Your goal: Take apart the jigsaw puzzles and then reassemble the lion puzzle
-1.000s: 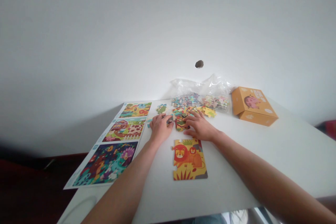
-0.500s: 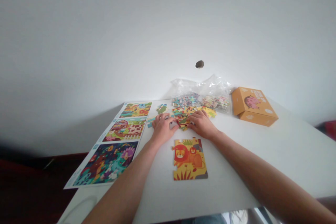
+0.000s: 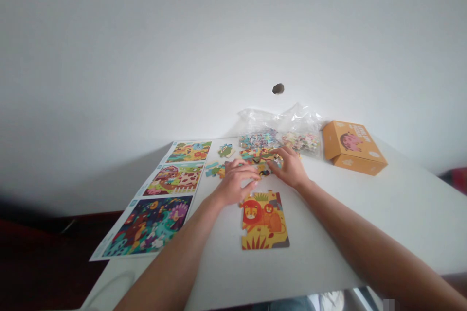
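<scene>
puzzle pieces [image 3: 251, 154] lie loose in the head view, around twelve o'clock from the joined lion section [image 3: 268, 223]. the left hand [image 3: 239, 182] at eleven and the right hand [image 3: 291, 169] at one are apart, fingers bent over the pieces; whether either pinches one, i cannot tell. clear bags [image 3: 299, 137] sit beyond at twelve, an orange box [image 3: 355, 143] at two, a picture sheet [image 3: 173, 180] between nine and ten.

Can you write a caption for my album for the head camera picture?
Both hands among jigsaw pieces, just beyond a joined lion puzzle section, with an orange box to the right.
</scene>
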`<action>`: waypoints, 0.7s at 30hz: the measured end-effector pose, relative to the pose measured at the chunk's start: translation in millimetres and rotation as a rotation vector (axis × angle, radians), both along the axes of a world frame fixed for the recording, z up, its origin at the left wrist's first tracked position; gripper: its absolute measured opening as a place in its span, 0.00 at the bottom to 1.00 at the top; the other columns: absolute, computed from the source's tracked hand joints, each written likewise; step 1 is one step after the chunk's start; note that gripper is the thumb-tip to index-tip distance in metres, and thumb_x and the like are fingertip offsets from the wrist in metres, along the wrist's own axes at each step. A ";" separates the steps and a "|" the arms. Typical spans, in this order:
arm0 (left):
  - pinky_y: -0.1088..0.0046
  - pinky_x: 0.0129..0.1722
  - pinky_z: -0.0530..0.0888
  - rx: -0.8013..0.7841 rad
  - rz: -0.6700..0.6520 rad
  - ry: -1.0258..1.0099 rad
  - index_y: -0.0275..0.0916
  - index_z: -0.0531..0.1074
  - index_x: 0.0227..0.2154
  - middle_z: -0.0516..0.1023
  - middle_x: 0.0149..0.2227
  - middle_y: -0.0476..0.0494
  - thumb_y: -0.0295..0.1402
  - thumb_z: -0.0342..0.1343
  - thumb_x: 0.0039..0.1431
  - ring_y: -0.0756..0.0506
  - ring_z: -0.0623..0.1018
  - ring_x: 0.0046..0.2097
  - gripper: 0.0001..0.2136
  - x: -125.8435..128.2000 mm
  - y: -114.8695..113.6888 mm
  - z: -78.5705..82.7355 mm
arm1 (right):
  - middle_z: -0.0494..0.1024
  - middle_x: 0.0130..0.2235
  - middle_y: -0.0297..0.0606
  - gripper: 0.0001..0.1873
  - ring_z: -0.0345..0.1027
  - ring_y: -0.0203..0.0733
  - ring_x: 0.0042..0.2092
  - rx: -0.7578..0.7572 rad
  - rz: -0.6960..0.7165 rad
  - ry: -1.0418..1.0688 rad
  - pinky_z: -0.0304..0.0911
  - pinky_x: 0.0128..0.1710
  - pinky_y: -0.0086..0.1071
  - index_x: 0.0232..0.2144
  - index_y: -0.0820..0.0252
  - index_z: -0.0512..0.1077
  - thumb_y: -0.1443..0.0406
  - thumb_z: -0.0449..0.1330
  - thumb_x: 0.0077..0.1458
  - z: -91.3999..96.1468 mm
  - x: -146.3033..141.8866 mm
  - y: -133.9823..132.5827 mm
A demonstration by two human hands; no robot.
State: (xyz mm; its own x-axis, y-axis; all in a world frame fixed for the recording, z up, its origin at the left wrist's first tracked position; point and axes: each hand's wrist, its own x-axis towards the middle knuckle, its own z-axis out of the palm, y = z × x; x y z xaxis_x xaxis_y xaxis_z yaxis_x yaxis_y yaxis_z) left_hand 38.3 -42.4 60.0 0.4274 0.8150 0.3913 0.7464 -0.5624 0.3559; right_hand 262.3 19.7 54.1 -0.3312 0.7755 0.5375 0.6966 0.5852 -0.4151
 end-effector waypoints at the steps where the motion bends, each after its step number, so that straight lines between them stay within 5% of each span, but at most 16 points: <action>1: 0.58 0.58 0.63 -0.018 -0.028 0.032 0.50 0.80 0.40 0.79 0.47 0.49 0.37 0.55 0.61 0.41 0.69 0.55 0.09 0.6 -0.6 -1.6 | 0.75 0.44 0.45 0.16 0.68 0.51 0.49 -0.012 -0.043 -0.008 0.61 0.52 0.44 0.45 0.57 0.73 0.56 0.58 0.57 -1.9 1.3 2.3; 5: 0.53 0.58 0.62 -0.029 0.073 0.094 0.53 0.80 0.42 0.76 0.54 0.51 0.38 0.54 0.62 0.38 0.65 0.57 0.11 -2.8 2.7 -11.3 | 0.75 0.44 0.45 0.17 0.69 0.51 0.48 -0.061 -0.125 -0.009 0.63 0.51 0.45 0.46 0.57 0.73 0.58 0.60 0.55 -9.7 4.2 9.9; 9: 0.54 0.58 0.62 0.013 0.182 0.058 0.51 0.79 0.44 0.76 0.53 0.48 0.39 0.57 0.60 0.38 0.66 0.57 0.11 -8.6 8.1 -15.9 | 0.75 0.44 0.45 0.16 0.71 0.47 0.43 -0.034 -0.037 0.113 0.67 0.45 0.40 0.45 0.58 0.72 0.57 0.60 0.56 -6.3 3.1 8.0; 14: 0.56 0.59 0.64 0.069 0.217 -0.115 0.46 0.57 0.64 0.71 0.57 0.40 0.41 0.67 0.50 0.37 0.66 0.59 0.40 -6.6 8.4 -14.2 | 0.76 0.48 0.43 0.18 0.70 0.46 0.49 0.035 0.275 0.173 0.66 0.50 0.40 0.49 0.54 0.69 0.55 0.59 0.59 6.3 -2.5 -7.0; 21: 0.59 0.59 0.66 0.120 0.148 -0.193 0.46 0.64 0.59 0.73 0.54 0.42 0.40 0.65 0.53 0.39 0.70 0.57 0.30 -3.7 5.3 -8.3 | 0.75 0.51 0.43 0.19 0.68 0.46 0.53 -0.019 0.407 0.158 0.64 0.54 0.41 0.52 0.55 0.67 0.55 0.58 0.60 9.7 -5.6 -14.0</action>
